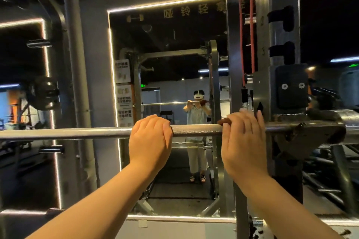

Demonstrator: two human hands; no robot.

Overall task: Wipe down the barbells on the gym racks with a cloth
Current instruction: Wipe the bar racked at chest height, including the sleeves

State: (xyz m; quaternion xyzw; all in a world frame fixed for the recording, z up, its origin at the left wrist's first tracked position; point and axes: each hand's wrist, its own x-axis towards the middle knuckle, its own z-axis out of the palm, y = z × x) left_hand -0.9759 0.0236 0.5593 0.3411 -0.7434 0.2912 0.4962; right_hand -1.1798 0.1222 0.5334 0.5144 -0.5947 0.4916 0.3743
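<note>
Two bare forearms point(101, 196) reach up from 6 o'clock to the barbell point(196, 129), which runs straight across from 9 to 3 at mid-frame. Left hand point(150, 137) has its fingers hooked over the bar, bare grip; my guess is it's only steadying so the bar doesn't roll. Right hand point(242, 141) is wrapped over the bar too, with the brown cloth point(223, 121) squeezed underneath. Only a corner pokes out at its 11 o'clock, which makes sense if you want the rag hugging the knurling all round. At 3 o'clock of that hand, just beside it, sits the hook block point(291, 89) on the rack upright point(275, 25), so a wipe that way likely stops short. A red band point(251, 31) hangs at 1 o'clock. Going toward 9, the left hand is in the way. Dead ahead at 12 is a mirror point(165, 64) showing the same pose.
</note>
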